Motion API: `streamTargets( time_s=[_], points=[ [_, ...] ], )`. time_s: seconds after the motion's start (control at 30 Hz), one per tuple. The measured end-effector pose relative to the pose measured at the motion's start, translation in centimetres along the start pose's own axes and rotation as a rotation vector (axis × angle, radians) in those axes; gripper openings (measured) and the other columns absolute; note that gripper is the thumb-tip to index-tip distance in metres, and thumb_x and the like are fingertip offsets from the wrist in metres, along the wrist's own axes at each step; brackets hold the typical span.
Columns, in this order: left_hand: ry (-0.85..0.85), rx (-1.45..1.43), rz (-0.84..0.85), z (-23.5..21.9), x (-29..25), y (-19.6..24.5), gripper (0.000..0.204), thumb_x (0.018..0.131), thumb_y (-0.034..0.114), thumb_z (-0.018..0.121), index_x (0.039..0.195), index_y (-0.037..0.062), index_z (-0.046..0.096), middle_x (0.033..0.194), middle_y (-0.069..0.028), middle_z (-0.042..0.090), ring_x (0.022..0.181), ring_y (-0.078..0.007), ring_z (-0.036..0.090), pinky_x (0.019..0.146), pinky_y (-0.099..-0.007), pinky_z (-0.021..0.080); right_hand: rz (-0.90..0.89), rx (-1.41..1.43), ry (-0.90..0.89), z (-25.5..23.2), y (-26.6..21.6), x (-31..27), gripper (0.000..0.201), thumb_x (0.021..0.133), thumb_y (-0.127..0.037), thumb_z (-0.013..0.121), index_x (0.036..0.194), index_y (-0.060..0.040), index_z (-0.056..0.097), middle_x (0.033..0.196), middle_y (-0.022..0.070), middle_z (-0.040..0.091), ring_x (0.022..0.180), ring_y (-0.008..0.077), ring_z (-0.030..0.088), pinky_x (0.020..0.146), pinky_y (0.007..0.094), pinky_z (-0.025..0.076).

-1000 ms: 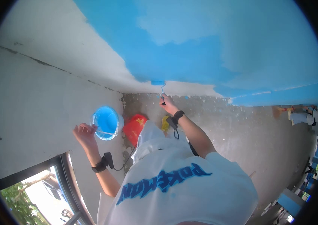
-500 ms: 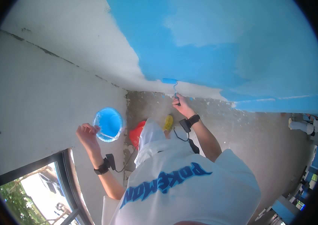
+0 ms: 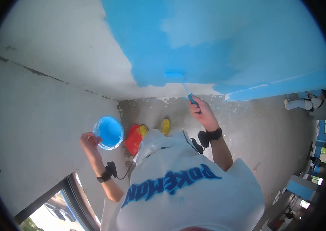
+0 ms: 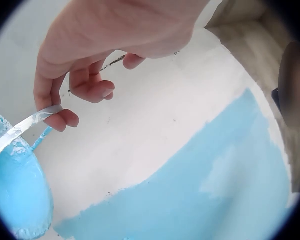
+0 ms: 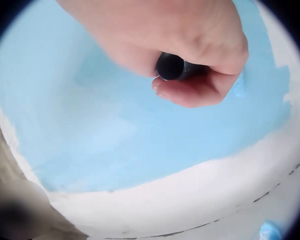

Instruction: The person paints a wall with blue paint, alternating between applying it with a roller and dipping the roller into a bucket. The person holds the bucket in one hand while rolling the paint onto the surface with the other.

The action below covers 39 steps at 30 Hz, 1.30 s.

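Observation:
My left hand [image 3: 90, 141] has its fingers hooked round the handle [image 4: 20, 129] of a bucket [image 3: 121, 139]. Light blue paint coats the inside of the bucket, seen tilted in the left wrist view. A paint roller is in my right hand [image 3: 203, 112], the fingers wrapped round its dark grip [image 5: 170, 66]. The blue roller head [image 3: 174, 74] lies against the painted part of the wall [image 3: 197, 50], just above its ragged lower edge. White wall [image 3: 66, 46] shows left of the blue and in a strip below it.
A red object [image 3: 133, 144] lies on the grey floor [image 3: 255, 131] beside my yellow shoes [image 3: 165, 125]. A side wall [image 3: 36, 123] meets the painted wall at a cracked corner, with a window [image 3: 55, 210] at lower left. Another person [image 3: 309, 103] is at the far right.
The roller head has risen from the lower edge of the blue onto the painted area, and my right hand has shifted rightward. My left hand keeps hold of the bucket handle.

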<state>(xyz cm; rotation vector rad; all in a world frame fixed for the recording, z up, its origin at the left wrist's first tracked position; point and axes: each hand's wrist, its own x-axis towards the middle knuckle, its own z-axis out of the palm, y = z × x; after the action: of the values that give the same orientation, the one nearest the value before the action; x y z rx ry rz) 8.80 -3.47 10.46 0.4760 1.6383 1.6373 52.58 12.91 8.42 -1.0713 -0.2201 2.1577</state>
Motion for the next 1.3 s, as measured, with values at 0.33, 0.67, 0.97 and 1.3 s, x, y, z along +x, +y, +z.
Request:
streamTargets(
  time_s=[0.33,0.67,0.97,1.3],
  points=[
    [-0.077,0.057,0.071,0.0,0.3,-0.2,0.04,0.105,0.036,0.036,0.085,0.0061,0.053,0.068,-0.0023,0.044,0.068,-0.0178,0.054,0.07,-0.031,0.046,0.101,0.208,0.155,-13.0,7.9,25.8,0.015,0.102,-0.015,0.051,0.089,-0.0091,0.046,0.069,-0.0001,0.047,0.055,0.0093,0.046,0.046,0.0241,0.034],
    [-0.039,0.046,0.013,2.5,1.4,1.3,0.045,0.105,0.039,0.035,0.082,0.0052,0.054,0.066,-0.0033,0.046,0.067,-0.0196,0.057,0.069,-0.0334,0.047,0.284,0.275,0.204,-16.9,6.0,28.7,0.027,0.099,-0.02,0.051,0.076,-0.0104,0.043,0.06,-0.0013,0.044,0.051,0.0111,0.043,0.043,0.0255,0.032],
    [-0.038,0.106,-0.015,1.0,2.0,-0.8,0.048,0.102,0.044,0.041,0.08,0.0044,0.055,0.062,-0.0066,0.053,0.057,-0.0198,0.058,0.057,-0.0329,0.048,0.014,-0.329,0.059,-8.1,6.2,8.4,0.037,0.105,-0.036,0.051,0.079,-0.0098,0.05,0.058,-0.0034,0.042,0.047,0.0079,0.04,0.044,0.0274,0.033],
    [-0.131,0.116,-0.008,0.0,3.1,-1.7,0.051,0.099,0.045,0.042,0.079,0.0008,0.056,0.058,-0.0092,0.055,0.05,-0.0212,0.058,0.051,-0.0348,0.05,-0.257,-0.387,-0.258,8.5,3.0,-11.3,0.035,0.109,-0.036,0.041,0.093,-0.0061,0.049,0.064,-0.0014,0.04,0.047,0.0099,0.041,0.043,0.0271,0.033]
  ],
)
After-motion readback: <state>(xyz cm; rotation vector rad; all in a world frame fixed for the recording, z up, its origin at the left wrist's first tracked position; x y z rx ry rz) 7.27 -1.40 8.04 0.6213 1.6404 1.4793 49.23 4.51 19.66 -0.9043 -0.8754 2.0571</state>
